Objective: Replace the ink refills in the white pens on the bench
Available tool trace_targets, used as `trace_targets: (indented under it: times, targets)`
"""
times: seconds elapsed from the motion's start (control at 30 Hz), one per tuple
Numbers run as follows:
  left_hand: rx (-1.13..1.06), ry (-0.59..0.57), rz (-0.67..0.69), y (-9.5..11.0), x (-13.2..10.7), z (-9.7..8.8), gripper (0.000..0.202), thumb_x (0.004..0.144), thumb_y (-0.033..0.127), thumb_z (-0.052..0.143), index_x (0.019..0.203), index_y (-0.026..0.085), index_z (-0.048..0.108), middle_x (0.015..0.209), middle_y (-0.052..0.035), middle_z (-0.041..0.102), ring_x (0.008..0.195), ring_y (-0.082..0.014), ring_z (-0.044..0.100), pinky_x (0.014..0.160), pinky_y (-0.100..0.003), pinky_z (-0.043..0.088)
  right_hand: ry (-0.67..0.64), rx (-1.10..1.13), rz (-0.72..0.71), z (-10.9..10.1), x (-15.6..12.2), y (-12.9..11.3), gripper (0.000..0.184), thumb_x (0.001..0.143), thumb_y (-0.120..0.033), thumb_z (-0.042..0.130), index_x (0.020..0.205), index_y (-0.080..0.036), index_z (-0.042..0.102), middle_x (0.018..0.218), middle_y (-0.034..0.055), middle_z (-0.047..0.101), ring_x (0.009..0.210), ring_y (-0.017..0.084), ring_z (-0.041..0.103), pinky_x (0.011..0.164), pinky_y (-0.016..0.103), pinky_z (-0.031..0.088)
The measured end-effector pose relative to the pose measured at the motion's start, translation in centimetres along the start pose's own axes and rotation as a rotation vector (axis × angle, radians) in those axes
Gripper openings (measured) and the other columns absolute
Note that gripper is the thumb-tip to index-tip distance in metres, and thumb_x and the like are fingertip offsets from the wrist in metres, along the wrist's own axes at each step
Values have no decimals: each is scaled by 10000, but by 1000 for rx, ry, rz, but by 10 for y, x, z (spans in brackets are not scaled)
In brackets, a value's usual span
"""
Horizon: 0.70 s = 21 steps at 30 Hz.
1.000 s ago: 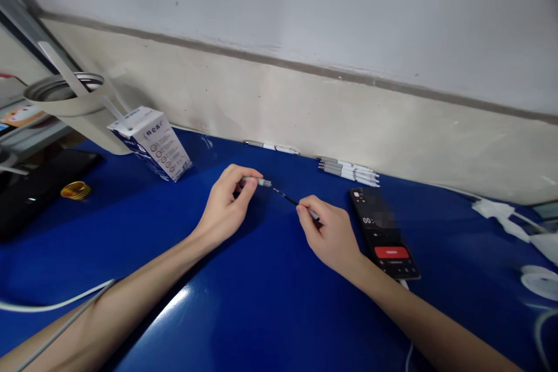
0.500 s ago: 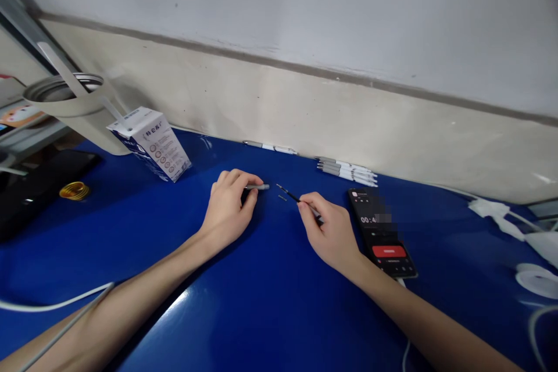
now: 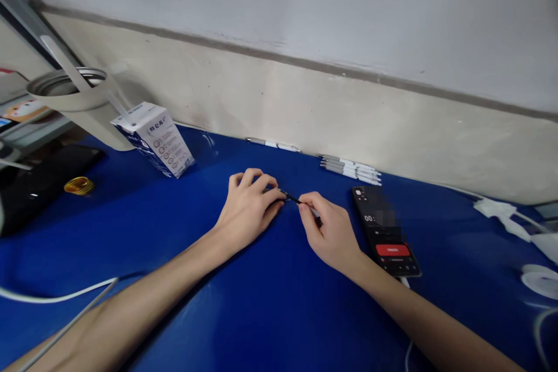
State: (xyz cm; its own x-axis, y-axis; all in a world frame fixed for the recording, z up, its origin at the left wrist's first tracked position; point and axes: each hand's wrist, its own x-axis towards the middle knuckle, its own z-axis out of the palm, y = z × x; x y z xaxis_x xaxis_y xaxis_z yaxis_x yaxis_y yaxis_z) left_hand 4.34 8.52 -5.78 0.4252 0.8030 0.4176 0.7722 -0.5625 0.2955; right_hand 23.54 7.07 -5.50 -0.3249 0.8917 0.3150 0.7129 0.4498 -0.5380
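My right hand (image 3: 326,226) is closed in a pinch on a black pen refill (image 3: 294,200), whose tip points left towards my other hand. The rear of the refill disappears into the fingers. My left hand (image 3: 250,203) has its thumb and index finger closed at a small metal spring (image 3: 285,199), right beside the refill's tip. The fingers mostly cover the spring. A sliver of a grey pen part (image 3: 267,189) shows behind the left fingers; whether it is also held I cannot tell.
Several white-and-grey pens (image 3: 351,171) lie by the wall, with a single pen (image 3: 272,145) left of them. A phone (image 3: 386,232) is beside my right hand. Leftward are a drink carton (image 3: 163,142), a cup (image 3: 93,113), gold rings (image 3: 79,186) and a white cable (image 3: 65,300).
My left hand has moved right to the refill's tip, and its fingers now cover the spring that lay bare on the table. My right hand has stayed nearly still, holding the refill.
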Motion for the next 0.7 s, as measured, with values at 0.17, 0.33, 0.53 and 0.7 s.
trace_targets:
  times: [0.17, 0.33, 0.53, 0.7]
  targets:
    - [-21, -4, 37, -1, -1, -1, 169, 930, 218, 511, 921, 236, 679, 1087, -48, 642, 1095, -273, 449, 865, -454, 316, -28, 17, -27, 0, -1, 1, 123, 935, -223, 414, 955, -209, 535, 756, -4, 613, 584, 111, 521, 570, 246, 357]
    - [-12, -6, 44, -1, -1, -2, 156, 921, 207, 510, 922, 217, 665, 1063, -65, 643, 1076, -275, 458, 854, -444, 326, -6, 20, -13, -1, -1, 1, 109, 928, -212, 415, 922, -211, 524, 748, -5, 604, 604, 117, 528, 580, 249, 359]
    - [-39, -50, 75, 2, -2, -5, 184, 882, 153, 495, 967, 207, 649, 1084, -70, 628, 1096, -275, 457, 879, -445, 331, -41, -1, -5, -2, 0, -1, 99, 926, -215, 417, 907, -207, 515, 787, 7, 619, 624, 124, 536, 579, 254, 352]
    - [-90, -89, 153, 5, -4, -8, 189, 897, 232, 507, 1009, 220, 659, 1076, -77, 632, 1097, -277, 458, 884, -446, 334, -47, 35, -4, -3, 0, 0, 89, 926, -219, 426, 922, -212, 515, 779, 0, 628, 627, 122, 552, 585, 248, 361]
